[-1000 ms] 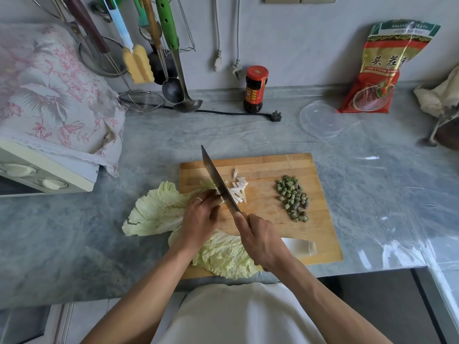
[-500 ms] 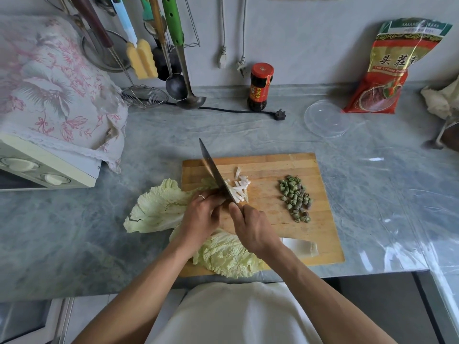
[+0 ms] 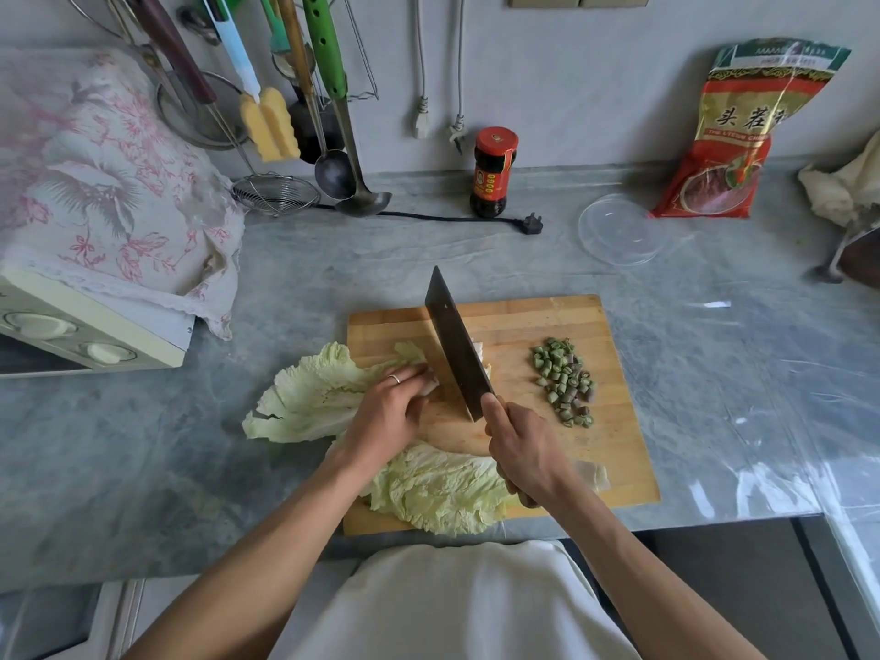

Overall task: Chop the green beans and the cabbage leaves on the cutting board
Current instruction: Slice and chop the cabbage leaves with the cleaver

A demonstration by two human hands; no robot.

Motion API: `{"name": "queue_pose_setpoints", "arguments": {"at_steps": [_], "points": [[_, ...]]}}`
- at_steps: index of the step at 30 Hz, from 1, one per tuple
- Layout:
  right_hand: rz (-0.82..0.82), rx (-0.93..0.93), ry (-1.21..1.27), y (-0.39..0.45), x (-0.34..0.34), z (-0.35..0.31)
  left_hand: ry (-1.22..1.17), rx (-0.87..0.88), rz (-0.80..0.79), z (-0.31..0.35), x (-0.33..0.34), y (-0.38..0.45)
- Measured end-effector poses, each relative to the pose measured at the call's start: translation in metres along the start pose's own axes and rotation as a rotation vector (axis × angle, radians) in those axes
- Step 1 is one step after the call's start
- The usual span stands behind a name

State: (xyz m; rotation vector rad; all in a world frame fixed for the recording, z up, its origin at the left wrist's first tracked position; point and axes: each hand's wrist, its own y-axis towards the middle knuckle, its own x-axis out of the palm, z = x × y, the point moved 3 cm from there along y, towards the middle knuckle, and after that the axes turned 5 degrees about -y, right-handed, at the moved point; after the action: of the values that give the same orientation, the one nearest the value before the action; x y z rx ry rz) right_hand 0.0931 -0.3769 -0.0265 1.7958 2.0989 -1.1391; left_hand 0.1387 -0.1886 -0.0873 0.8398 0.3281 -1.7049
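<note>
A wooden cutting board (image 3: 619, 450) lies on the grey counter. Pale green cabbage leaves (image 3: 309, 397) hang over its left edge, and a second leaf (image 3: 438, 493) lies at its near edge. My left hand (image 3: 388, 416), a ring on one finger, presses the white cabbage stalk with curled fingers. My right hand (image 3: 524, 450) grips the handle of a dark cleaver (image 3: 455, 345), whose blade stands raised and tilted just right of my left fingers, hiding most of the cut white pieces. A pile of chopped green beans (image 3: 566, 383) sits on the board's right side. A white stalk piece (image 3: 593, 473) lies behind my right wrist.
A cloth-covered appliance (image 3: 95, 221) fills the left of the counter. Ladles, a strainer (image 3: 276, 195) and a yellow brush hang at the back wall. A sauce jar (image 3: 493, 171), a black plug, a clear plastic lid (image 3: 621, 228) and a red food bag (image 3: 733, 135) stand behind the board.
The cleaver has risen from the cabbage and now tilts so its flat side shows. My right hand has drawn back toward me. My left hand stays on the stalk.
</note>
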Motion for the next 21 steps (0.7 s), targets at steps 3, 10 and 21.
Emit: {"name": "queue_pose_setpoints", "arguments": {"at_steps": [3, 10, 21], "points": [[0.003, 0.008, 0.005, -0.003, -0.003, -0.001, -0.010, 0.006, -0.016, 0.002, 0.005, 0.003], [-0.012, -0.038, -0.040, -0.009, -0.004, -0.010, 0.182, 0.050, 0.056, 0.007, -0.008, 0.001], [-0.033, -0.086, -0.118, -0.012, 0.005, -0.019, 0.307, 0.096, 0.018, -0.020, -0.002, -0.005]]}}
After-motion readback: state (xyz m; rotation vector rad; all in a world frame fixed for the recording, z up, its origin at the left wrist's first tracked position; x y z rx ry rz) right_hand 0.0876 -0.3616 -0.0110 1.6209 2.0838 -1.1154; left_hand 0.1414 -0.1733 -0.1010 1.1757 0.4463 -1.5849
